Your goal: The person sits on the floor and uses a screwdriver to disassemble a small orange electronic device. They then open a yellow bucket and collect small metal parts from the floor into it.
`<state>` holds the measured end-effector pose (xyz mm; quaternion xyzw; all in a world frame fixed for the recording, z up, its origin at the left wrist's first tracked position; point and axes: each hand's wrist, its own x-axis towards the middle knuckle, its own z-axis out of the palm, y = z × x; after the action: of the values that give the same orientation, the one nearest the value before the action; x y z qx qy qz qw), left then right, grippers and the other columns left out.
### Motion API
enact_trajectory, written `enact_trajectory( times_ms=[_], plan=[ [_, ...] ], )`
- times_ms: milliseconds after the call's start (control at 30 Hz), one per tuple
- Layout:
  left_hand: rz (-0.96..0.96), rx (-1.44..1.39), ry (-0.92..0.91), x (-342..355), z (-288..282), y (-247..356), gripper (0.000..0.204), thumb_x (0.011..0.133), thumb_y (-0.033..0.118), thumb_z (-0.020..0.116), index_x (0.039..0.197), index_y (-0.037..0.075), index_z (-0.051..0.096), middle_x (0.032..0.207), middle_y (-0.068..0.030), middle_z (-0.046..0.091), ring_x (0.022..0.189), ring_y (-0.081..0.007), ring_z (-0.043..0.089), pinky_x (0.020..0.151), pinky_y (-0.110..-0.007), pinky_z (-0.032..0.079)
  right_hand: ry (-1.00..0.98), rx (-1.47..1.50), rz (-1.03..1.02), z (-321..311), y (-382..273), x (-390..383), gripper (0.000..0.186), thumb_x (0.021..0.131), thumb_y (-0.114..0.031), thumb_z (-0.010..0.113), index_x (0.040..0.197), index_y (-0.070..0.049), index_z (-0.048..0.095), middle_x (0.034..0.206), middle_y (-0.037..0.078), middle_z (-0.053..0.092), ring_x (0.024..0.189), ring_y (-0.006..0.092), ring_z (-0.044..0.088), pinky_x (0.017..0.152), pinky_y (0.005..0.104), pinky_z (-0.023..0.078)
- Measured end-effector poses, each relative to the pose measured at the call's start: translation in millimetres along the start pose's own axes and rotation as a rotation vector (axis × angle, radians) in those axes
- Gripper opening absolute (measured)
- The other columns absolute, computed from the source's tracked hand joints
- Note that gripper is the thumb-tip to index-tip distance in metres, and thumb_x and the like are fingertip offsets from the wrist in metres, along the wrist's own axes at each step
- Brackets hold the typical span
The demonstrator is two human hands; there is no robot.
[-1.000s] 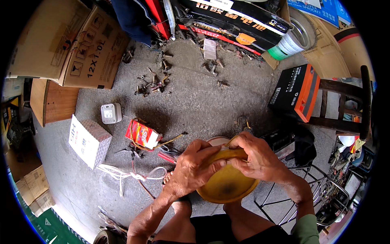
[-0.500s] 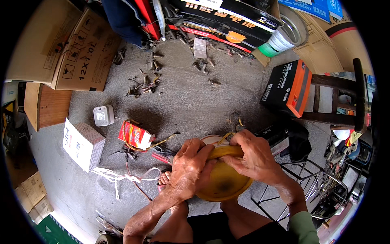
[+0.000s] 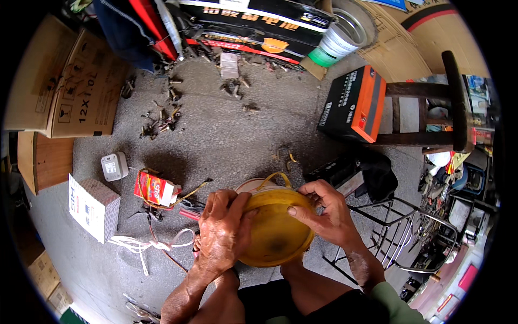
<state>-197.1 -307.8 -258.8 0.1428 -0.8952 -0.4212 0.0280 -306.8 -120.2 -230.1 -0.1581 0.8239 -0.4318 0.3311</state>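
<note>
A round yellow plastic piece (image 3: 278, 232), like a shallow bowl or lid with a dark smudge near its lower middle, is tilted toward me above my legs. My left hand (image 3: 222, 227) grips its left edge, thumb lying on the inner face and fingers wrapped outside. At the upper right rim my right hand (image 3: 326, 213) has its thumb on the edge, with its other fingers bent behind. A thin yellow loop (image 3: 278, 178) rises beyond the far rim. Behind it a pale round thing (image 3: 249, 186) shows in part; the rest is hidden.
Ahead on the floor lie scattered bolts (image 3: 162, 121). To the left are a red box (image 3: 154, 189), a white box (image 3: 91, 208), a white cord (image 3: 143, 243) and a small white device (image 3: 114, 166). A black-orange box (image 3: 353, 105), wooden stool (image 3: 458, 102) and metal rack (image 3: 399, 232) stand right.
My hands have spread apart along the rim; the right thumb has come off the raised upper edge and rests at the right. More of the yellow inner face shows. The whole view has shifted.
</note>
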Motion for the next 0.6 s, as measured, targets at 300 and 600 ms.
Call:
enact_trajectory(
  times_ms=[300, 600],
  plan=[
    [-0.067, -0.018, -0.048, 3, 5, 7, 0.032, 0.07, 0.001, 0.066, 0.101, -0.002, 0.062, 0.09, -0.0144, 0.053, 0.084, -0.0299, 0.054, 0.074, -0.039, 0.044, 0.121, 0.149, 0.184, -1, 33, -57, 0.039, 0.078, -0.017, 0.073, 0.108, 0.001, 0.057, 0.101, 0.015, 0.057, 0.082, 0.0211, 0.063, 0.07, 0.0277, 0.05],
    [-0.216, -0.142, 0.057, -9, 0, 6, 0.024, 0.074, -0.002, 0.061, 0.098, -0.003, 0.062, 0.084, -0.0083, 0.056, 0.071, -0.0154, 0.055, 0.065, -0.027, 0.046, 0.222, 0.093, 0.028, 12, 38, -40, 0.028, 0.076, -0.012, 0.066, 0.1, 0.0, 0.057, 0.087, 0.011, 0.056, 0.072, 0.023, 0.061, 0.063, 0.0318, 0.049]
  ],
)
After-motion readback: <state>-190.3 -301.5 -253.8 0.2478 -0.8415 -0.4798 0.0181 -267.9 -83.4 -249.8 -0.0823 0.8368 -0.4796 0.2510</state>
